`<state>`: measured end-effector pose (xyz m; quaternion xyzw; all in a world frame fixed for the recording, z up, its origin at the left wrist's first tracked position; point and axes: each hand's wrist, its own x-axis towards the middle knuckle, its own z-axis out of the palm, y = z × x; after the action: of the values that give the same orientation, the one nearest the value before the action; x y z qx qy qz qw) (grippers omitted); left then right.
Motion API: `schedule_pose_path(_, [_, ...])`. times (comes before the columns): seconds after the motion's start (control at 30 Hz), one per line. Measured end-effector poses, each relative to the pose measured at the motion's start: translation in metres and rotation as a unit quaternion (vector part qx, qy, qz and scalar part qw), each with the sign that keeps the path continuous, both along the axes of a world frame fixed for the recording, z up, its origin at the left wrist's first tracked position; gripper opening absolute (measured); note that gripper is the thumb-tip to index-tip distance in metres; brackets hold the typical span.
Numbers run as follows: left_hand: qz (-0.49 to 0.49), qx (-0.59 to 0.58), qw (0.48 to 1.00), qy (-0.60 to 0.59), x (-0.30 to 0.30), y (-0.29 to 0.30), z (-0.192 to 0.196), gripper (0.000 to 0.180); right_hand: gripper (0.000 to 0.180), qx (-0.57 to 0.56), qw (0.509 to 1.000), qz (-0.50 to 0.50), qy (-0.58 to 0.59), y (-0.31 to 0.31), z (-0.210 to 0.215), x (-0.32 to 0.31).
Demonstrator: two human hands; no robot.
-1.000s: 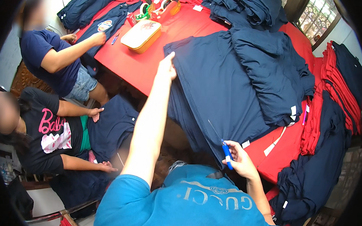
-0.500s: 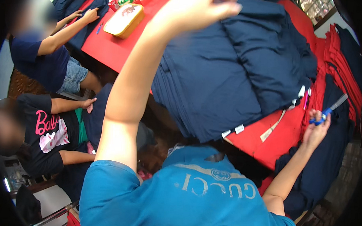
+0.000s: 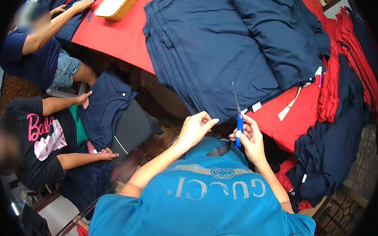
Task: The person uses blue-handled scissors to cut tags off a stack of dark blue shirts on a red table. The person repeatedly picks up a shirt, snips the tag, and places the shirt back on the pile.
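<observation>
A pair of blue-handled scissors [image 3: 239,129] is in my right hand [image 3: 252,139], its slim metal blades pointing away over the cloth. To its left, my left hand [image 3: 193,133] has thumb and fingers drawn together at the near edge of a stack of navy garments [image 3: 217,51]. What those fingers pinch, if anything, is too small to make out. The garments lie in folded layers on the red-covered table [image 3: 112,43]. A white label [image 3: 256,106] shows at their near edge, just beyond my right hand.
A yellow case [image 3: 118,5] stands at the far left. Red garments [image 3: 330,90] and navy ones [image 3: 331,141] drape at right, near a pink pen-like item [image 3: 320,80]. At left, one person [image 3: 49,133] has navy cloth [image 3: 107,99] on the lap; another person [image 3: 33,62] reaches to the table.
My left arm has come down from above the far garments to their near edge. My right hand has brought the scissors in from the far right. The seated person's navy cloth now shows more.
</observation>
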<state>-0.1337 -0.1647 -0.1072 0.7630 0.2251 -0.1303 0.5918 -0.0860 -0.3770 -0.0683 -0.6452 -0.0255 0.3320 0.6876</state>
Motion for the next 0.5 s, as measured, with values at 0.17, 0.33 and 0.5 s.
schedule_pose_path(0.17, [-0.091,0.197,0.973,-0.081,0.005,0.009,0.002,0.037,0.057,-0.049,0.992,-0.078,-0.085,-0.017,-0.012,-0.014])
schedule_pose_path(0.33, [-0.073,0.221,0.969,-0.087,0.009,0.009,0.010,0.040,0.059,-0.107,0.957,-0.143,-0.229,-0.002,-0.029,-0.001])
schedule_pose_path(0.5, [-0.105,0.300,0.942,-0.104,0.014,0.005,0.010,0.043,0.058,-0.189,0.902,-0.063,-0.384,0.022,-0.051,0.022])
